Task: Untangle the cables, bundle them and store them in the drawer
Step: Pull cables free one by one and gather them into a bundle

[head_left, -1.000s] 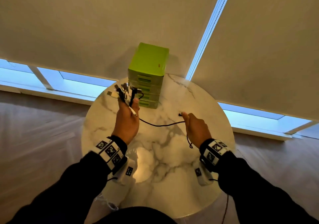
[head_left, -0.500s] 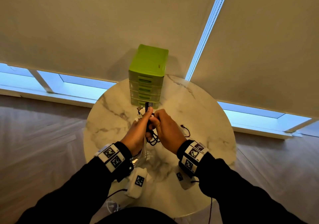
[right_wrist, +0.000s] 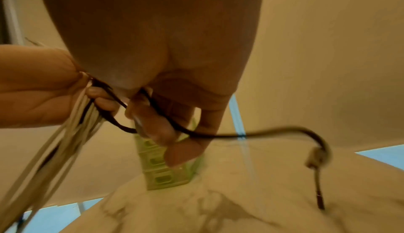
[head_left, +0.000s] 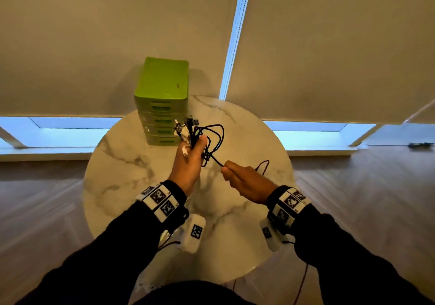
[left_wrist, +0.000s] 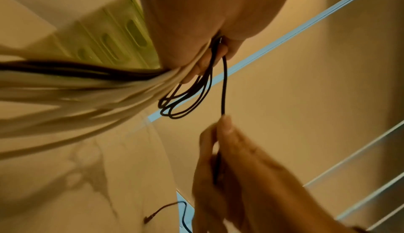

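Left hand (head_left: 188, 161) of mine gripped a bunch of white and black cables (head_left: 190, 133), plug ends up, above the round marble bench (head_left: 122, 177). Just to its right, my right hand (head_left: 247, 180) pinched one thin black cable (head_left: 216, 160) running from that bunch. Beyond my left hand stood the lime-green plastic drawer tower (head_left: 162, 100), drawers closed.

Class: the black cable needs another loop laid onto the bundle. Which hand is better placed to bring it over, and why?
Right. The right hand already pinches the black cable's free run, while the left hand is occupied gripping the bundle.
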The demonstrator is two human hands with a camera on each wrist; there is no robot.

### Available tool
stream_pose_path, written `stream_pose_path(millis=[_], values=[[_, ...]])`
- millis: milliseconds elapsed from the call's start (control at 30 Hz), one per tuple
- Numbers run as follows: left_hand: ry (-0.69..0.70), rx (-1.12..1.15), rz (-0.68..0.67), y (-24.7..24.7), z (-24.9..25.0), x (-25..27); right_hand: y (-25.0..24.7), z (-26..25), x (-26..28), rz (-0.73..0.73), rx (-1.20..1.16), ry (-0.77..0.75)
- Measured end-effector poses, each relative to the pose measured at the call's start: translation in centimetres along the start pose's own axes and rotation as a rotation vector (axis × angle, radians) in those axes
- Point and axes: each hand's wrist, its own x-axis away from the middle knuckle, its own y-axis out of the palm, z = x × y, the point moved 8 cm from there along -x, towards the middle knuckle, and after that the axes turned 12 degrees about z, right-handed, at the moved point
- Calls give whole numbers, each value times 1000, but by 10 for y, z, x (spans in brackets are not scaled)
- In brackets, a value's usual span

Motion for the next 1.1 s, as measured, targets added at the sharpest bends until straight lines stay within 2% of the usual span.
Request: stream_pose_path(millis=[67, 267, 333, 433, 500, 600, 667, 700, 800, 867, 967, 1100], values=[[2, 8, -62, 27, 6, 7, -12, 36, 19, 33, 67, 87], [-47, -12, -333, 117, -3, 49, -71, 104, 93, 332, 81, 324], [-53, -36, -381, 137, -10, 59, -83, 121, 115, 393, 102, 389], [-74, -62, -418, 163, -26, 64, -91, 168, 159, 478, 63, 583], [-104, -54, -456, 173, -33, 67, -81, 206, 187, 408, 64, 748], [-173, -51, -496, 186, -39, 74, -50, 265, 230, 183, 198, 1012], [-204, -48, -524, 192, -45, 78, -38, 276, 242, 180, 225, 1092], [-217, -46, -546, 196, -48, 81, -38, 267, 237, 213, 214, 1042], [-229, -65, -590, 204, -58, 87, -48, 203, 188, 384, 53, 601], [-215, -101, -601, 208, -63, 88, -55, 160, 158, 458, -123, 419], [-162, -135, -624, 211, -63, 86, -60, 129, 129, 485, -404, 411], [-88, -156, -654, 212, -54, 82, -75, 112, 115, 581, -254, 322]])
